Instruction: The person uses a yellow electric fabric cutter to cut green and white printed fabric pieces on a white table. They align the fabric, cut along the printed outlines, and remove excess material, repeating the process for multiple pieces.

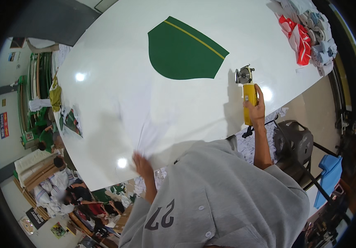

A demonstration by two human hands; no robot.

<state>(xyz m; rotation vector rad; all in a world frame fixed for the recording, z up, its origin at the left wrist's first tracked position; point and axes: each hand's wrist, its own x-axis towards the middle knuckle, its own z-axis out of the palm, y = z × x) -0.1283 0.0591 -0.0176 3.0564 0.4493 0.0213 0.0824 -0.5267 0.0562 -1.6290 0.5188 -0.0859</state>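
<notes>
My right hand [255, 106] is wrapped round the yellow body of an electric rotary cutter [249, 94], its round blade and guard pointing away from me, at the right side of the white table [103, 62]. At the near edge, my left hand [144, 166] is smeared by motion. A blurred white sheet [147, 128], paper or thin cloth, reaches up to its fingers; whether they grip it I cannot tell. Farther off, a dark green cut fabric panel [184, 51] with a yellow stripe and one rounded side lies flat, touched by neither hand.
Heaped white, grey and red cloth [297, 39] sits at the far right of the table. Green scraps [71, 123] lie at its left edge. A dark chair [295, 138] and white offcuts [252, 146] are below the right edge. Several people [83, 196] are at lower left.
</notes>
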